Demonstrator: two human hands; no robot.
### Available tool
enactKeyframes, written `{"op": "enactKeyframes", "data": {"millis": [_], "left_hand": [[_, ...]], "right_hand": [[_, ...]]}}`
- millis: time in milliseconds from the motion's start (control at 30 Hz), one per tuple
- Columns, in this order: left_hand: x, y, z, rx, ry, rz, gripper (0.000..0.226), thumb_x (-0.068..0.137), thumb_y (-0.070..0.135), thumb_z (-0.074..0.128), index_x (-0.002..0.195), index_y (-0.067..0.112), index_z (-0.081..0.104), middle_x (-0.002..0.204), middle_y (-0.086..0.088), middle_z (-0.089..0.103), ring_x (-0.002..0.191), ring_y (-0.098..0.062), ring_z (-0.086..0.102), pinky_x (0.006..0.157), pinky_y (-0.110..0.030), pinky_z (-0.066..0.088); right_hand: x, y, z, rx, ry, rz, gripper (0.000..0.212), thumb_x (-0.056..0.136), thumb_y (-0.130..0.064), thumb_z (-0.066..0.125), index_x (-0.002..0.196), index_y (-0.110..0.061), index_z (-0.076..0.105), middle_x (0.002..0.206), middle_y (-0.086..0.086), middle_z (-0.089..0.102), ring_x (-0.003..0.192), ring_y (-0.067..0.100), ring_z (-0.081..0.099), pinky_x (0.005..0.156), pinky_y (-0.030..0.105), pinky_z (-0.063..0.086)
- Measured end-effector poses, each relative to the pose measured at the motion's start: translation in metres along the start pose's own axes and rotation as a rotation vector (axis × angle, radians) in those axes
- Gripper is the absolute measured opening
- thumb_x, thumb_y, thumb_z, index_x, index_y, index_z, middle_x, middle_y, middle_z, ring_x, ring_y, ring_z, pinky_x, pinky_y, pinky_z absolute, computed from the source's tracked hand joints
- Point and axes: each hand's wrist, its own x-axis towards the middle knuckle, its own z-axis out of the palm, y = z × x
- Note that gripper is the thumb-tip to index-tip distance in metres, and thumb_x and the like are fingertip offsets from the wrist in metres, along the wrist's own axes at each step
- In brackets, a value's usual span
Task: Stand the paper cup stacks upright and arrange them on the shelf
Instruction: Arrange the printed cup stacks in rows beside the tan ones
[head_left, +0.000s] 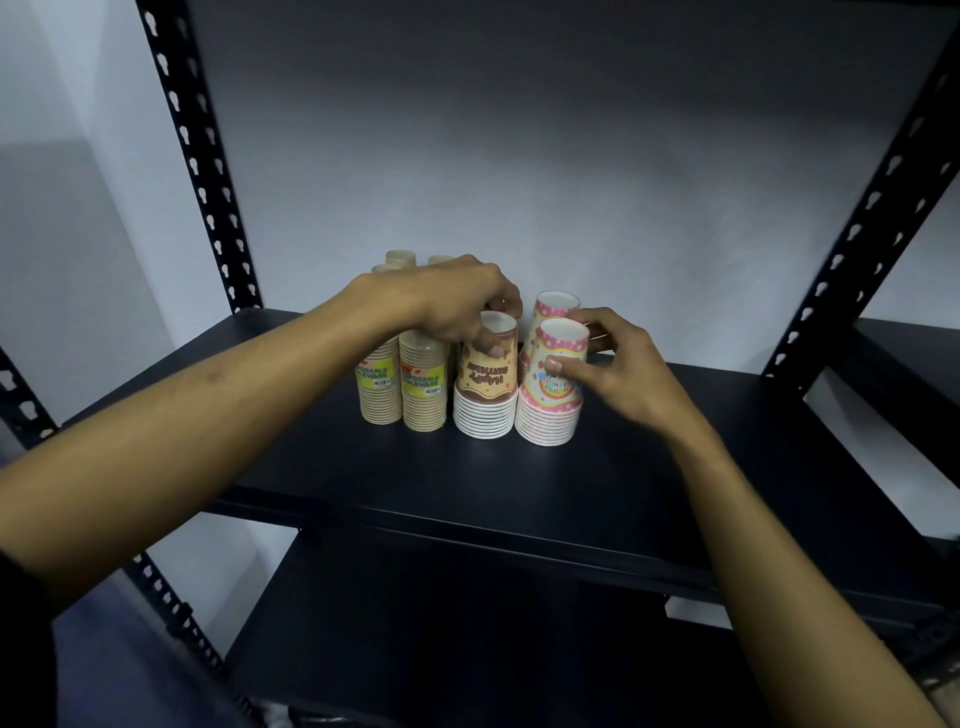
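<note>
Four cup stacks are counted in the front row of the dark shelf (675, 467), all upright, rims down, long axes vertical. From the left: two kraft stacks (423, 387) with yellow labels, touching; more kraft tops are seen behind, count unclear. Next, the brown birthday stack (488, 387) is pinched near its top by the left hand (457, 301). The front pink stack (553, 387) is grasped by the right hand (618, 371). One rear pink stack (553, 306) is noted behind it.
</note>
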Motion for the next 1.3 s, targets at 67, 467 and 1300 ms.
{"op": "enactKeyframes", "data": {"millis": [67,467,1300], "left_hand": [[0.000,0.000,0.000,-0.001,-0.003,0.002,0.048,0.083,0.041,0.077,0.126,0.026,0.063,0.125,0.002,0.066,0.111,-0.021,0.060,0.094,-0.044,0.051],[0.000,0.000,-0.001,0.001,0.015,0.003,0.048,0.083,0.048,0.075,0.125,0.029,0.063,0.125,0.003,0.065,0.113,-0.022,0.060,0.095,-0.044,0.050],[0.028,0.005,-0.010,0.144,-0.167,-0.096,0.053,0.104,0.048,0.039,0.139,0.013,0.054,0.142,-0.011,0.056,0.124,-0.031,0.055,0.102,-0.042,0.046]], "right_hand": [[0.001,-0.001,-0.001,-0.002,-0.015,0.007,0.055,0.081,-0.024,0.081,0.129,-0.017,0.056,0.121,-0.002,0.062,0.102,0.012,0.064,0.081,0.021,0.055],[0.001,0.004,-0.002,0.036,0.007,0.004,0.050,0.084,-0.030,0.078,0.128,-0.019,0.057,0.117,-0.005,0.065,0.100,0.006,0.064,0.076,0.013,0.054],[-0.005,0.019,0.059,0.560,0.162,0.490,0.063,0.103,-0.059,0.015,0.090,-0.032,0.070,0.091,-0.006,0.073,0.096,0.014,0.069,0.106,0.039,0.047]]}}
